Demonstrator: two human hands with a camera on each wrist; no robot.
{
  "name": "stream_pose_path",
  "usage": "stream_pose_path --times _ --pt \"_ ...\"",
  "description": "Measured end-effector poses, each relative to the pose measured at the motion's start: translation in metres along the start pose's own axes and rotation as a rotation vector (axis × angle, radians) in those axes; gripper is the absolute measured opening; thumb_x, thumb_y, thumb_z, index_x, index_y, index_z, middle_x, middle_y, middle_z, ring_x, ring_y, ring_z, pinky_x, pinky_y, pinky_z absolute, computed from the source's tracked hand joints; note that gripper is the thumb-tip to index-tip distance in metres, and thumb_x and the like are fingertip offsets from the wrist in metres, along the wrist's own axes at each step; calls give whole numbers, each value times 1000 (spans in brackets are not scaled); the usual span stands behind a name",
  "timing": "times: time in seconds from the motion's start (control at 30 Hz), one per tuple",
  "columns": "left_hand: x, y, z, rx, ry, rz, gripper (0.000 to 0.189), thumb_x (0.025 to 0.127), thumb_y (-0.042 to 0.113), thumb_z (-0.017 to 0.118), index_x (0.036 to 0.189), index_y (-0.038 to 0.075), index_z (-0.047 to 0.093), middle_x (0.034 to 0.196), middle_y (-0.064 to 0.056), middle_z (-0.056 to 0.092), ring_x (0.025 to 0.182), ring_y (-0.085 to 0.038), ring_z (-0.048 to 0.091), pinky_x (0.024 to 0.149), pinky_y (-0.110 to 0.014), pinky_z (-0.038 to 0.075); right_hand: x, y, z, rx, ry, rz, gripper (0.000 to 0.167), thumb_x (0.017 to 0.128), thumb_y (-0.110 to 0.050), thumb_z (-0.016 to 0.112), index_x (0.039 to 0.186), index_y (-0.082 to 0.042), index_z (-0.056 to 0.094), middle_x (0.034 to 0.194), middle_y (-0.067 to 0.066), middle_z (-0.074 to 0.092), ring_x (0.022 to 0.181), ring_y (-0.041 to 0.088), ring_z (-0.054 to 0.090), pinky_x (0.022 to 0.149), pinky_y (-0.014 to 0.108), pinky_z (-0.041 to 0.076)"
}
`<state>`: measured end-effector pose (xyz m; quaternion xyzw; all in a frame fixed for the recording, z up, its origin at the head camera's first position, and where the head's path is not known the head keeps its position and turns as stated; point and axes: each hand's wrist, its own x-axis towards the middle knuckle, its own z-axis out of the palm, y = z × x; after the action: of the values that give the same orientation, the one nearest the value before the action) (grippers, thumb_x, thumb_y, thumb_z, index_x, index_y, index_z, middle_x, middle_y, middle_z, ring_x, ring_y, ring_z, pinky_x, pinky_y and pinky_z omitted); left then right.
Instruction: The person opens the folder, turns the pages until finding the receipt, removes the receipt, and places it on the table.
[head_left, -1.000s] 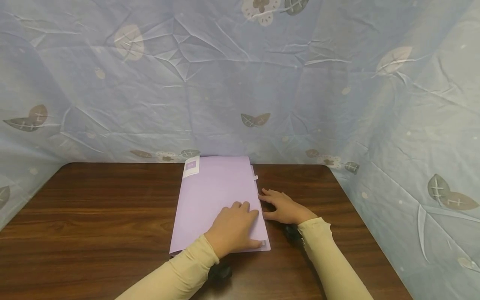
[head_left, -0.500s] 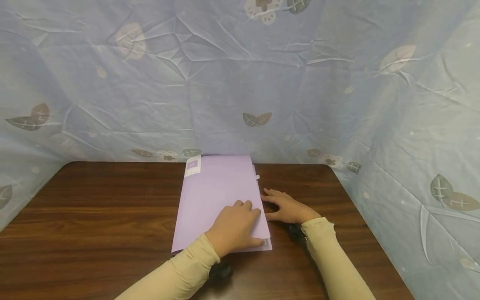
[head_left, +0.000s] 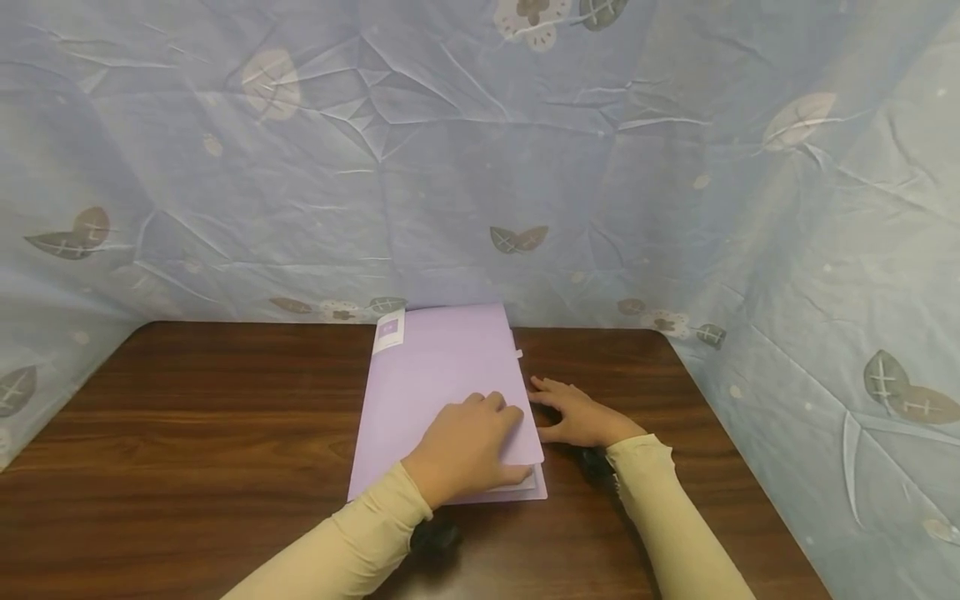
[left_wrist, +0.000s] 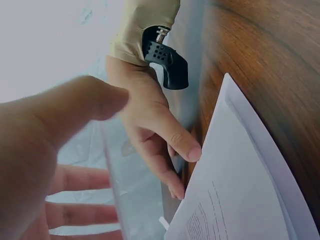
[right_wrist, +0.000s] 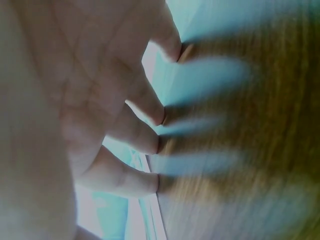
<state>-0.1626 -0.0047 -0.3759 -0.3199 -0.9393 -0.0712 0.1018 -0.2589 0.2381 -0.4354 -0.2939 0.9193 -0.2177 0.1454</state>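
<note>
A light purple folder (head_left: 435, 367) lies on the wooden table, a white label (head_left: 389, 331) at its upper left corner. My left hand (head_left: 465, 446) pinches the front cover near its lower right corner, thumb at the edge and fingers on the other face. The cover stands raised; below it, in the left wrist view, a white page (left_wrist: 230, 195) with printed lines shows. Beside the folder's right edge my right hand (head_left: 579, 415) rests with spread, slightly bent fingers. Its fingertips (right_wrist: 150, 183) touch the tabletop in the right wrist view.
The dark wooden table (head_left: 225, 417) extends to both sides of the folder. A pale blue leaf-patterned cloth (head_left: 450, 192) hangs behind and at the sides. A small white tab (head_left: 519, 354) sticks out from the folder's right side. A black wrist mount (left_wrist: 172, 65) sits under the right sleeve.
The folder's front cover has risen at its right side with my left hand, widening the gap over the pages. My right hand has stayed almost in place.
</note>
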Motion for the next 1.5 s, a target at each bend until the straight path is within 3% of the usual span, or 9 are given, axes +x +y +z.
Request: stream_pose_path --times 0.27,0.73,0.9,1.03,1.17,1.33,1.5 --pt "-6 -5 -12 -69 57 -6 54 84 58 70 118 16 74 101 0 68 86 -21 66 68 -40 57 -1 -1 0 1 4 0 75 93 -41 75 152 -3 50 165 23 30 154 47 21 121 68 12" --pt "-19 -13 -26 -175 165 -59 51 87 53 68 124 19 74 109 1 73 92 -18 71 75 -40 59 -1 -4 0 -5 13 3 74 94 -40 73 152 -1 49 166 23 28 153 48 21 121 68 12" --pt "-21 -11 -26 -208 149 -52 50 88 48 66 128 18 74 109 0 74 91 -18 71 75 -39 59 -1 -3 1 1 13 13 73 94 -39 74 151 -1 50 166 23 28 154 47 20 121 68 12" --pt "-23 -10 -25 -179 164 -46 50 87 45 66 128 17 74 106 0 73 86 -16 70 70 -37 59 0 -3 2 9 13 13 73 94 -40 74 151 -1 50 166 23 28 154 47 21 121 69 12" --pt "-26 -12 -32 -162 180 -81 52 84 43 68 130 17 72 106 0 72 83 -16 68 67 -38 58 0 -2 3 5 10 16 75 94 -42 74 152 -3 49 167 22 28 154 46 21 121 68 12" --pt "-37 -11 -37 -150 111 -152 63 80 38 70 136 10 65 107 -8 70 82 -24 66 64 -42 56 0 -1 3 -4 15 20 75 93 -42 75 152 -3 50 167 21 29 154 46 21 122 67 13" --pt "-42 -9 -32 -172 95 -145 54 80 31 71 128 7 69 95 -6 68 71 -18 59 60 -37 53 0 -2 3 -4 19 29 75 93 -42 75 152 -4 50 167 21 29 154 46 21 122 67 13"
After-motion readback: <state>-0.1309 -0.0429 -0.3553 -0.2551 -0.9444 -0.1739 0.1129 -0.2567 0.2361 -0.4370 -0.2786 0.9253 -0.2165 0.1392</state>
